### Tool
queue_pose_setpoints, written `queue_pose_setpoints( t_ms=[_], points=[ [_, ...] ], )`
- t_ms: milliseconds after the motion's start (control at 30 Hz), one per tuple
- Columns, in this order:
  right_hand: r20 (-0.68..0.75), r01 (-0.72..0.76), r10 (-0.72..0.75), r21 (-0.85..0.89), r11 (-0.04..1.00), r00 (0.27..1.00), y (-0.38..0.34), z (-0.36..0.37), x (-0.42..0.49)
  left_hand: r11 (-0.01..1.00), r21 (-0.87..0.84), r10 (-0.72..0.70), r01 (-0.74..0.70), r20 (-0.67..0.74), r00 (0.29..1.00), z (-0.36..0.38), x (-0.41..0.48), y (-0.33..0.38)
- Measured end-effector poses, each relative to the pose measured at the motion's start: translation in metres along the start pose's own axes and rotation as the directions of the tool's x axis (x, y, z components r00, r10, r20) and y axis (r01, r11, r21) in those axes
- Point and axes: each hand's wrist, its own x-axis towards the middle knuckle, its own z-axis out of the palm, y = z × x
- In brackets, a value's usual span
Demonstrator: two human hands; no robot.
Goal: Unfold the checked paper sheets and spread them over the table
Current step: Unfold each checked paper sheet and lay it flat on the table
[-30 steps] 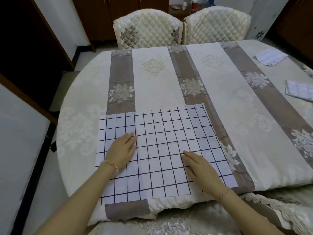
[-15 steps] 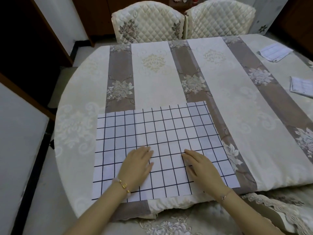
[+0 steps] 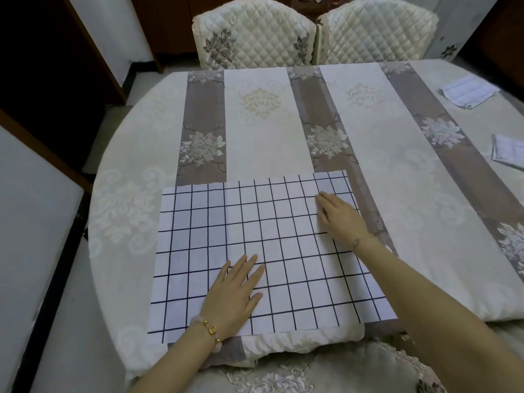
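An unfolded checked paper sheet (image 3: 263, 245), white with dark grid lines, lies flat on the near part of the round table (image 3: 127, 154). My left hand (image 3: 235, 293) rests flat on its near middle with straight fingers. Toward the sheet's far right corner, my right hand (image 3: 340, 217) presses flat on the paper. Two folded checked sheets lie at the table's right side, one at the far right (image 3: 467, 90) and one at the frame's right edge (image 3: 509, 154).
The table wears a cream and brown floral cloth. Two quilted chairs (image 3: 255, 38) stand behind the far edge. A dark wooden cabinet and a white panel border the left side. A lace-covered cushion (image 3: 283, 373) sits below the near edge.
My right hand slid from the sheet's near middle up to its far right area. My left hand moved from the left part toward the near middle. The sheet stays flat.
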Motion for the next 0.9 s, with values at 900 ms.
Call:
queue_pose_setpoints(
  t_ms=[900],
  points=[
    [-0.074,-0.237,0.975,0.963,0.124,0.209,-0.067,-0.022,-0.409,0.915,-0.373,0.130,-0.151,-0.081,0.988,-0.047,0.002,0.062]
  ],
)
